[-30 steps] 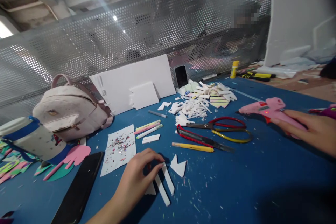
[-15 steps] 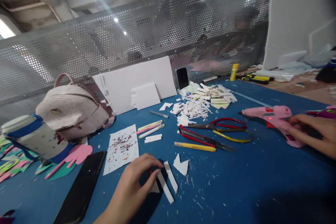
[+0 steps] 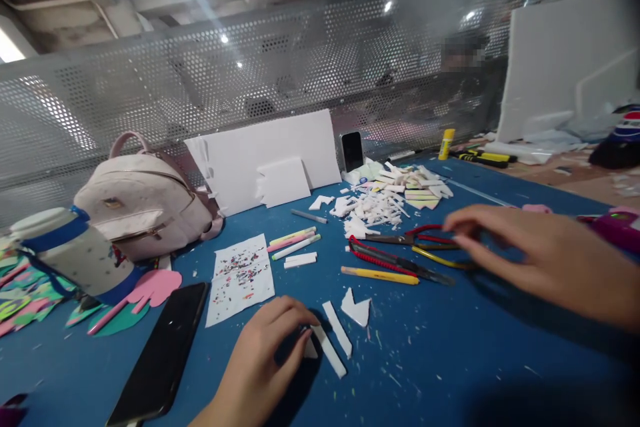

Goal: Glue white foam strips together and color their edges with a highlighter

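My left hand rests low on the blue table, its thumb and index finger closing on the top end of a white foam strip. Beside it lie a second strip and a notched white foam scrap; a further piece is partly hidden under the thumb. My right hand hovers with thumb and fingers apart and nothing between them, near the scissors' red and yellow handles. Behind this hand only a bit of the pink glue gun shows. A red utility knife and a yellow pen lie left of it.
Foam offcuts are heaped toward the back. Left are a black phone, a speckled paper sheet, a bottle and a backpack. White foam boards lean on the perforated metal screen.
My right hand has let go of the pink glue gun and moved left toward the scissors. My left hand stays at the foam strips. The view has shifted slightly.
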{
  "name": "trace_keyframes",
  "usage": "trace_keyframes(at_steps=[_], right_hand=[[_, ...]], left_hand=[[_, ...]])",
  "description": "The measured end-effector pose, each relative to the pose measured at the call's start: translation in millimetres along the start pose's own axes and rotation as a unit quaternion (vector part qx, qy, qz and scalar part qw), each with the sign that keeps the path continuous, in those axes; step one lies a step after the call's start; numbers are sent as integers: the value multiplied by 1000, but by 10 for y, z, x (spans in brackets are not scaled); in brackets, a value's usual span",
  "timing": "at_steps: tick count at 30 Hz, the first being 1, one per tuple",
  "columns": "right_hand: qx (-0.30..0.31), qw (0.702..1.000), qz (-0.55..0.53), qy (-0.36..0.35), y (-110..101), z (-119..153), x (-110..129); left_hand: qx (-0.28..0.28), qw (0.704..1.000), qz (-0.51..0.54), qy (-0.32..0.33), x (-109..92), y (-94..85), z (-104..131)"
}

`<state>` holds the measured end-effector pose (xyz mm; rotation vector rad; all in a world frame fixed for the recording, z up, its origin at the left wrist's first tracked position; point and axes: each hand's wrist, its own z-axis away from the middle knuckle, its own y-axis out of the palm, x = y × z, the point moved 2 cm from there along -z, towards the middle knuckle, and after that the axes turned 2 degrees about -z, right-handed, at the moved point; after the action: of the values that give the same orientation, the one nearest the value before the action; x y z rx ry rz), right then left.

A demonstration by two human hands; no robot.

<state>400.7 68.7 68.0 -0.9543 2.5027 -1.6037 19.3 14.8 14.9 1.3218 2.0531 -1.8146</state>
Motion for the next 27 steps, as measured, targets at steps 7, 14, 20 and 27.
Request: trace_keyframes(at_steps=[7,14,20,27], right_hand=[[219,951,-5,-217,910,-930,991],[255,944,61,-198,1612,-1330,1375],[275,947,48,-159,1489,-1319,1393],[313,942,-15,-116,1075,-965,1410]], left_hand=[[-8,999,-35,-7,68,31,88],[3,998,-55,6,126,41,157],[50,989,-106,90,74,59,136],[47,977,-148,144,61,59,120]])
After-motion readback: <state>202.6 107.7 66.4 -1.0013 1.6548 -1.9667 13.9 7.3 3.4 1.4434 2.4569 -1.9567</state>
